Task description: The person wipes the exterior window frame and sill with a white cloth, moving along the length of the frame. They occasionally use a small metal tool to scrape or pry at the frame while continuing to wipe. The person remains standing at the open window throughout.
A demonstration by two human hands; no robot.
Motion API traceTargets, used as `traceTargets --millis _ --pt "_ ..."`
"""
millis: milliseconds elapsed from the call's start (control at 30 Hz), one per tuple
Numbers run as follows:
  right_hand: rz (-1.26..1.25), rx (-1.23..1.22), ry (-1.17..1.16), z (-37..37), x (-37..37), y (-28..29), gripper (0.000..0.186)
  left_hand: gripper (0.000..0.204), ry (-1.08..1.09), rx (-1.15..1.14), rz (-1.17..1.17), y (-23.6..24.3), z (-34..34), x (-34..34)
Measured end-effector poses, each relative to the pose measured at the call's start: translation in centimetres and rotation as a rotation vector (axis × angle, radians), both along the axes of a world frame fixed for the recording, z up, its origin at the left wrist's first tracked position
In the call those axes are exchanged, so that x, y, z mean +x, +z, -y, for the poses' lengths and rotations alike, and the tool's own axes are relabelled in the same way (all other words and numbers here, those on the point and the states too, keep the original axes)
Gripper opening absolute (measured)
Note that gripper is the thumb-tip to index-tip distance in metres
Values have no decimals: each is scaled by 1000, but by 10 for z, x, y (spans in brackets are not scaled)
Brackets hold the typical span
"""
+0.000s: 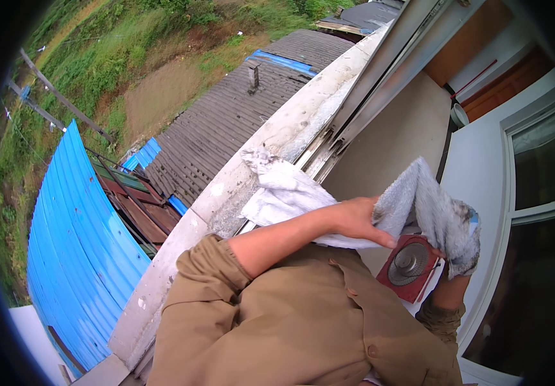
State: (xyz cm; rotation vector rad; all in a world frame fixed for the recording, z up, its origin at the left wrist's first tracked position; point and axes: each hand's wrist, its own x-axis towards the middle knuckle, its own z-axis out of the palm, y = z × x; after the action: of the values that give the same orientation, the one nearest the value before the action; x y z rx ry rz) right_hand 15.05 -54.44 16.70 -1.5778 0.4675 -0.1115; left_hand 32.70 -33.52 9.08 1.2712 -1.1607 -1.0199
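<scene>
A white towel (287,193) with grey, dirty patches stretches from the window ledge, beneath my left forearm, toward both hands. My left hand (356,219) is closed on a raised fold of it, thumb pointing right. More of the towel drapes over my right hand (439,251); only a little of that hand and its wrist show, and its grip is mostly hidden. Just below the hands, close to my body, is a dark red box-like thing (408,264) with a round silvery grille. Whether my right fingers touch it, I cannot tell.
A metal window track (332,138) runs along the concrete ledge (223,186). Outside, far below, lie a blue corrugated roof (78,251) and a grey tiled roof (210,109). At right stands a white-framed glass door (506,193); a bucket (459,116) sits beyond it.
</scene>
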Motion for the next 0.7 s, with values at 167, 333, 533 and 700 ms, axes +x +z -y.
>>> traceTargets --millis 167,333,533,700 --pt "124 -1853 594 23 61 9 51 79 180 5 -680 -28 59 -43" --pt "207 -1757 703 24 141 -32 38 56 313 -47 -1361 -31 77 -65" --pt "-284 -1700 634 -28 224 -50 28 41 621 -146 -1453 -52 74 -53" --pt "-280 -1717 505 -61 235 -46 32 43 771 -45 -1260 -47 62 -49"
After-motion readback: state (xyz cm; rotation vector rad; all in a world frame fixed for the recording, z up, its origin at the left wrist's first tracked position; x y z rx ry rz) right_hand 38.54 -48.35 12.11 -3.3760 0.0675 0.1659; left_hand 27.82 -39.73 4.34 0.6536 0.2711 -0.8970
